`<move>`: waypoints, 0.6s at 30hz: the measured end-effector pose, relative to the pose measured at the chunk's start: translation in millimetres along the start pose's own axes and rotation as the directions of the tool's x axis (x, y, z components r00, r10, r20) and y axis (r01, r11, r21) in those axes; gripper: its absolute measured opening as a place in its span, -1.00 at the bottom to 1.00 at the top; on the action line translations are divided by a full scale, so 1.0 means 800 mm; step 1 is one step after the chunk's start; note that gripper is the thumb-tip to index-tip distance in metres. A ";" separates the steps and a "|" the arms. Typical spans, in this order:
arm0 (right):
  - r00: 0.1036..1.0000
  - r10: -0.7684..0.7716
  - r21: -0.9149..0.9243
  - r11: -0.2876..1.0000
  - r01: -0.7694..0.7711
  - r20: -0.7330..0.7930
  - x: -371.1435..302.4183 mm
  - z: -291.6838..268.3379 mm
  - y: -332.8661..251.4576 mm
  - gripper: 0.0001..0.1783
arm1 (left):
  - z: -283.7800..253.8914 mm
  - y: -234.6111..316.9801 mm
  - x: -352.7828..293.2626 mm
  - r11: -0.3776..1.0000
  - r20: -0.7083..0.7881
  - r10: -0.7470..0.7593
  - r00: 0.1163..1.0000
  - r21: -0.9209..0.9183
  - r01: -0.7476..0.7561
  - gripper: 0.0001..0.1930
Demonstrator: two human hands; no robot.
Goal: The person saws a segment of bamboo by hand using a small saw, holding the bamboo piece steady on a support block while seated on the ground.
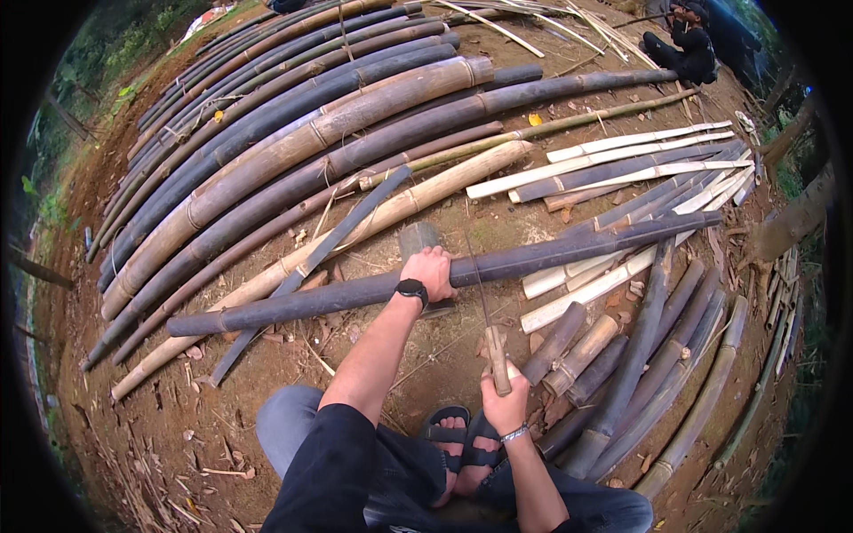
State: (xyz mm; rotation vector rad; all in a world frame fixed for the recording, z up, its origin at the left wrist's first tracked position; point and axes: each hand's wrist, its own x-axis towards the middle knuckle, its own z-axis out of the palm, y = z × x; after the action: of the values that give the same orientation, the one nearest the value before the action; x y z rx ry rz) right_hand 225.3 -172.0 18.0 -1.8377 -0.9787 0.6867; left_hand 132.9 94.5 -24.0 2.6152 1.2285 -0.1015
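My left hand (431, 273) is closed over the top of a long dark bamboo pole (320, 300), which lies slanting across the middle. My right hand (505, 398), nearer to me, grips a straight wooden handle (498, 360). From it a long thin blade (481, 289) runs away from me across the pole, just right of my left hand. The blade shows edge-on, so I cannot tell whether it is a saw or a machete. Beneath the pole by my left hand is a short log block (418, 238), partly hidden.
Many long bamboo poles (293, 151) lie side by side at the far left. Split pale strips (622, 151) and cut dark pieces (613, 355) are spread to the right. A person (689, 44) sits at the far right. A tree trunk (791, 218) stands at the right edge.
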 end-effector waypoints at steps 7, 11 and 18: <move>0.997 0.076 0.018 0.997 -0.076 0.006 0.006 -0.023 0.023 -0.85 | 0.008 -0.005 0.011 1.000 -0.021 -0.019 1.000 -0.015 0.018 -0.38; 1.000 0.025 -0.015 1.000 -0.024 0.017 0.024 -0.015 0.006 -0.85 | 0.001 -0.005 0.015 0.999 0.021 -0.032 0.999 -0.005 0.033 -0.39; 0.998 0.047 -0.019 0.999 -0.047 0.040 0.054 -0.009 0.003 -0.83 | 0.007 0.001 0.009 1.000 0.026 -0.018 0.999 -0.020 0.019 -0.40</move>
State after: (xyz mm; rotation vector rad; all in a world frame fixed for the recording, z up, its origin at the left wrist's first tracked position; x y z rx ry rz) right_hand 254.7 -139.3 16.7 -1.8742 -0.9732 0.7480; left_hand 138.5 98.4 -30.8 2.5772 1.2388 -0.1251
